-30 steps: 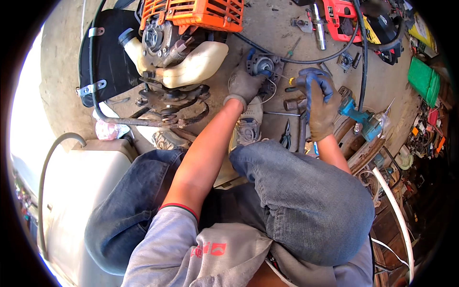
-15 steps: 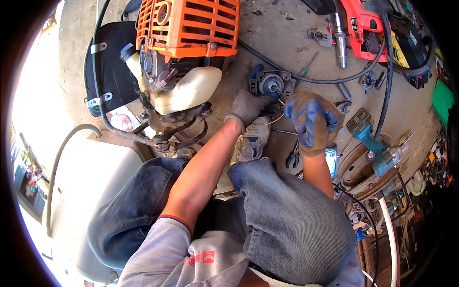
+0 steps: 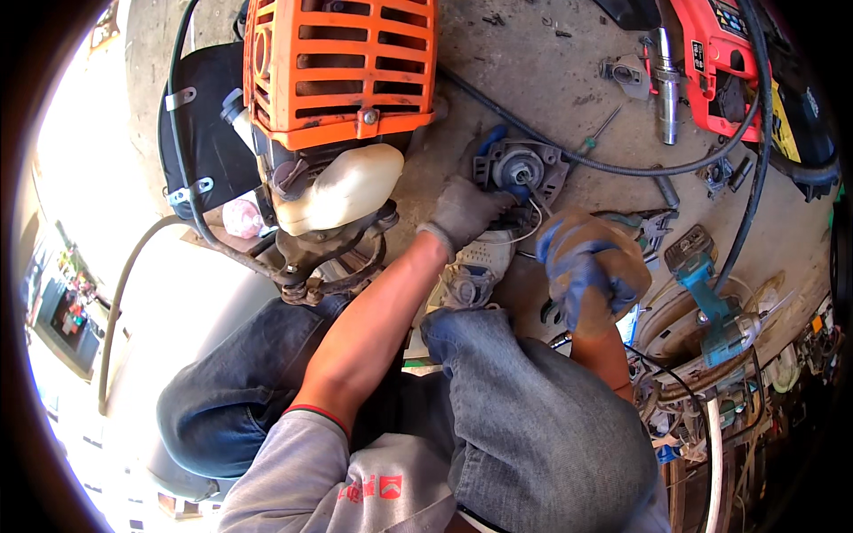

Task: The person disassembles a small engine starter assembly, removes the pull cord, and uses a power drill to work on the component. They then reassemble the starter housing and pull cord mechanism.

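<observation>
1. Change: right hand [image 3: 593, 266], blurred, sits lower and nearer the knee [image 3: 466, 333] than half a second ago; left hand [image 3: 466, 213] keeps its place at the near edge of the housing [image 3: 551, 163]
2. Meaning: a thin shaft [image 3: 542, 202] still spans right hand to hub [image 3: 518, 167] — my read: left steadies, right works the hub
3. Fingers: right curled round what looks like the shaft's hidden end; left tips hidden — can't tell wide or narrow
4. Where: housing lies on the floor just beyond the shoe [image 3: 484, 258]; white cord [image 3: 515, 241] loops below it
5. Count: 2 gloved hands; 1 housing; 1 white cord; 1 orange cover [image 3: 320, 131]; 1 pale tank [image 3: 346, 186]; 1 teal drill [image 3: 711, 302]; 1 red tool [image 3: 697, 84]; 1 chrome tube [image 3: 667, 93]; 1 green-handled screwdriver [image 3: 589, 143]
</observation>
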The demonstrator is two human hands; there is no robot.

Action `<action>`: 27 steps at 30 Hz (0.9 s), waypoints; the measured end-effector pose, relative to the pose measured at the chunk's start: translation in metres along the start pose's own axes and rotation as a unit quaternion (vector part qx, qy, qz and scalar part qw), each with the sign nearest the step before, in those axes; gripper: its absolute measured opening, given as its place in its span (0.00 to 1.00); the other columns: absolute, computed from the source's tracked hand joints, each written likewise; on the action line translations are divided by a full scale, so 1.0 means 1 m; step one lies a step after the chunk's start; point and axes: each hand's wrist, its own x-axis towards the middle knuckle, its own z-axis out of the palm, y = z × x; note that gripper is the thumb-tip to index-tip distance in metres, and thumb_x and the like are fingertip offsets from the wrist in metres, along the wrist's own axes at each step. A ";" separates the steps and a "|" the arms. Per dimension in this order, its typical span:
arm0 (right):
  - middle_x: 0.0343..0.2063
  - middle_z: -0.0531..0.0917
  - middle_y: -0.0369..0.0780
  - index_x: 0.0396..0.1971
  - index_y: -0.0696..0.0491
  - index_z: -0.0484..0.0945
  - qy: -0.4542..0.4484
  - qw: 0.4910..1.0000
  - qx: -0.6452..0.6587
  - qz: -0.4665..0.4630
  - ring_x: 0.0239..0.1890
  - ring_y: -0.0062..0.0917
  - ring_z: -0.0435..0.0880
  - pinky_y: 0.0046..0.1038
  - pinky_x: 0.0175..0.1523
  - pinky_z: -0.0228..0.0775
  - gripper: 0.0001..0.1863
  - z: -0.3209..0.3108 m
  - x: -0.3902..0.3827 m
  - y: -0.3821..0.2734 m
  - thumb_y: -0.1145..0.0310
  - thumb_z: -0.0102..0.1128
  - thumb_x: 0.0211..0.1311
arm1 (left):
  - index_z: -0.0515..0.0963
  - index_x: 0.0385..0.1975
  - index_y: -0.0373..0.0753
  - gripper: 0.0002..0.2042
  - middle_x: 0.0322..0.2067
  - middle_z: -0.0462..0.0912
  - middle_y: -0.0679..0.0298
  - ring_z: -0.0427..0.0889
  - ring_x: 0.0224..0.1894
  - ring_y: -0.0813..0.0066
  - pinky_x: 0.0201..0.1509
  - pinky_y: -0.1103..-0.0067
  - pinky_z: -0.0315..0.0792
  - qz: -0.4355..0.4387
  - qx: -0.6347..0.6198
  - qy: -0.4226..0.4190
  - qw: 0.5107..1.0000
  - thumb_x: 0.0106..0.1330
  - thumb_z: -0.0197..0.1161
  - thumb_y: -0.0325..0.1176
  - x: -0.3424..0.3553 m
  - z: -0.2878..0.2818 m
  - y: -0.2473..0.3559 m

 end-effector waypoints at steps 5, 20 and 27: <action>0.14 0.73 0.41 0.18 0.57 0.67 -0.027 0.999 -0.003 0.034 0.15 0.31 0.71 0.35 0.21 0.67 0.09 -0.013 0.007 -0.003 0.80 0.54 0.55 | 0.60 0.71 0.40 0.45 0.62 0.73 0.61 0.74 0.63 0.72 0.68 0.75 0.69 0.003 -0.040 0.006 0.999 0.49 0.69 0.12 -0.004 0.002 0.001; 0.20 0.78 0.42 0.23 0.57 0.74 0.173 0.984 0.039 -0.021 0.20 0.31 0.77 0.40 0.27 0.75 0.15 0.000 -0.040 0.007 0.63 0.67 0.59 | 0.56 0.71 0.39 0.46 0.65 0.69 0.57 0.71 0.65 0.68 0.69 0.72 0.68 0.009 0.054 0.004 0.998 0.48 0.69 0.14 -0.006 0.005 0.004; 0.18 0.74 0.42 0.26 0.57 0.68 0.033 0.998 0.025 -0.042 0.16 0.28 0.71 0.36 0.20 0.68 0.09 -0.019 -0.008 0.005 0.71 0.59 0.59 | 0.57 0.71 0.39 0.45 0.64 0.71 0.57 0.72 0.64 0.69 0.69 0.73 0.68 -0.012 -0.001 -0.016 1.000 0.50 0.68 0.12 -0.005 0.008 0.018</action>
